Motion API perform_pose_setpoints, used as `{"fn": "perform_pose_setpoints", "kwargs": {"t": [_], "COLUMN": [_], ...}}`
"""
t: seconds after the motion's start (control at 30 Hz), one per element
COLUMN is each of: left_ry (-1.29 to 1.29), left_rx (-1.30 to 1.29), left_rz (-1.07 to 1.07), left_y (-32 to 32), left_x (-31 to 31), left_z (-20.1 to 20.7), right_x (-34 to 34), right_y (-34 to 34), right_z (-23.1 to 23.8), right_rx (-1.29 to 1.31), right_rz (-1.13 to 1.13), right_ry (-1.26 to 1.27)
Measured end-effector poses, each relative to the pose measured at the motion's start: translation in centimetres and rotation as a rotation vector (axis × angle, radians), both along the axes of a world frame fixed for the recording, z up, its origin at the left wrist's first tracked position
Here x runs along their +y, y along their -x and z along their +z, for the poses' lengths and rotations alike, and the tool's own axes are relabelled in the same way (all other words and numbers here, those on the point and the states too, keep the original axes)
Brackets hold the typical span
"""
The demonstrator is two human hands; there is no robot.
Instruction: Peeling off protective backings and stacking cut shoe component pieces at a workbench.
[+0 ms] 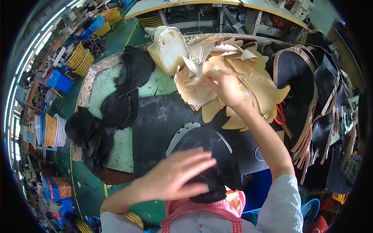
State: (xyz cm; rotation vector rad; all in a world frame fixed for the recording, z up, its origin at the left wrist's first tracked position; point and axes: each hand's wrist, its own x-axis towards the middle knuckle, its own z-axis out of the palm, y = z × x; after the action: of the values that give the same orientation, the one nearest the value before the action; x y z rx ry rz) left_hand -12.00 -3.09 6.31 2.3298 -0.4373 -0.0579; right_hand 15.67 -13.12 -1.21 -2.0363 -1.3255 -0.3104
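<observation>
A black leather shoe-upper piece (211,145) with pale lining showing along its notched upper edge lies in front of me, reaching back to my checked apron. Over its left side hovers my left hand (175,176), fingers stretched out and holding nothing; it is slightly blurred. My right hand (225,87) reaches over a heap of tan, jagged-edged leather or lining pieces (248,73). Its thumb and fingertips are pinched together beside a blurred whitish bit, and what they hold is unclear.
A dark mat (153,124) covers part of the green tabletop (124,155). Black pieces (134,70) lie on the left. Behind stands a cream plastic container (169,44). Red-handled scissors (280,113) lie right of the heap, near stacked black pieces (297,81). Baskets (81,58) line the far left.
</observation>
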Motion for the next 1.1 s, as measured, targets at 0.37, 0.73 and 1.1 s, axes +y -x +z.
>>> {"fn": "perform_pose_setpoints", "kwargs": {"t": [0.37,0.73,1.1], "left_ry": [-0.257,0.747,0.29], "left_rx": [-0.414,0.13,-0.04], "left_rz": [0.387,0.139,0.233], "left_y": [-13.3,-9.2,-5.3], "left_x": [3.3,0.5,-1.9], "left_z": [-9.2,-3.2,-2.1], "right_x": [-5.5,-8.8,-9.7], "right_y": [-0.6,7.8,11.9], "right_z": [-3.4,4.9,6.2], "right_rx": [1.194,-0.171,0.839], "right_rz": [-0.253,0.194,0.177], "right_ry": [-0.597,-0.266,-0.226]}}
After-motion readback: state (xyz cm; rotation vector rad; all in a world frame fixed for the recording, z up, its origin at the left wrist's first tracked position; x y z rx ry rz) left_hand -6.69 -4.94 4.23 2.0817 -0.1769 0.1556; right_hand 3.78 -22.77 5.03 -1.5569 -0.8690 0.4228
